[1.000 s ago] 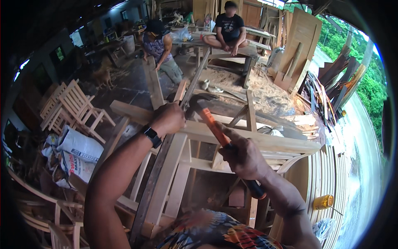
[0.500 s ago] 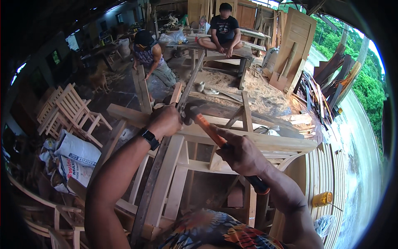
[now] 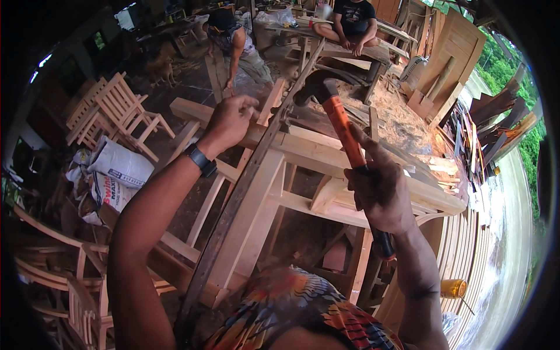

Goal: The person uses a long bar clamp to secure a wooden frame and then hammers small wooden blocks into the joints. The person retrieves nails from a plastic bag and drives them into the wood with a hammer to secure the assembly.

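My right hand [image 3: 382, 189] grips a claw hammer [image 3: 345, 129] with an orange and black handle. The hammer's dark head is raised, apart from the wood beneath it. My left hand [image 3: 228, 123] has curled fingers, thumb and forefinger close together; anything small between them is hidden. It hovers beside a short upright wood piece [image 3: 272, 100]. A long, dark metal bar [image 3: 248, 175], like a bar clamp, runs lengthwise across a pale wooden furniture frame [image 3: 318, 158] in front of me. A curved wooden brace [image 3: 328, 194] sits within the frame.
Slatted wooden chairs [image 3: 121, 107] and white sacks [image 3: 122, 163] stand at left. Two people are beyond the frame, one bending over a plank [image 3: 217, 73], one sitting on a bench [image 3: 373, 51]. At right lie stacked boards [image 3: 449, 251] and a yellow container [image 3: 453, 288].
The hammer has lifted away from the metal bar. My left hand has come off the bar and moved left, its fingers still curled. The whole view has shifted with my head.
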Demonstrator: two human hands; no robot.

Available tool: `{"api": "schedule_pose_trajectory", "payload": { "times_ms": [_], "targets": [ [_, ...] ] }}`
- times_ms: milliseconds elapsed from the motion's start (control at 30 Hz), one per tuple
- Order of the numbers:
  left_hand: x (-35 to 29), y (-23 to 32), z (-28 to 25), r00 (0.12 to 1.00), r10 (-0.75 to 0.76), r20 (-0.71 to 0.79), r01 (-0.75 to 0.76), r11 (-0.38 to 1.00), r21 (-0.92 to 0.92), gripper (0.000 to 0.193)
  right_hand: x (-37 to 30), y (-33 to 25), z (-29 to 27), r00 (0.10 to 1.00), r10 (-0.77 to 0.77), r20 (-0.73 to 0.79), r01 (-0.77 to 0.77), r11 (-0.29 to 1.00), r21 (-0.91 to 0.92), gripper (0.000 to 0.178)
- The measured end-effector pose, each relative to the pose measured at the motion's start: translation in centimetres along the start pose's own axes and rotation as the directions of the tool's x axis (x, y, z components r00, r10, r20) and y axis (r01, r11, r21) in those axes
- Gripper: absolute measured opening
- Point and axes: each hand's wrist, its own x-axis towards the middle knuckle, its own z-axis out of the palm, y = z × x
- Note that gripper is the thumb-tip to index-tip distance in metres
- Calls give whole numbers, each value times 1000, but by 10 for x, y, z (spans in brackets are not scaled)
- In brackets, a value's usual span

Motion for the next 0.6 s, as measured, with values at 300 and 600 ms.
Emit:
{"api": "schedule_pose_trajectory", "payload": {
  "times_ms": [300,600],
  "targets": [
    [-27,-22,26,856,-118,504,498,450,-741,45,6,-5,-4,948,246,200,-249,968,-12,58],
    [-18,-23,44,842,-183,508,515,556,-653,46,12,3,3,993,-84,79,97,979,-178,59]
  ]
}}
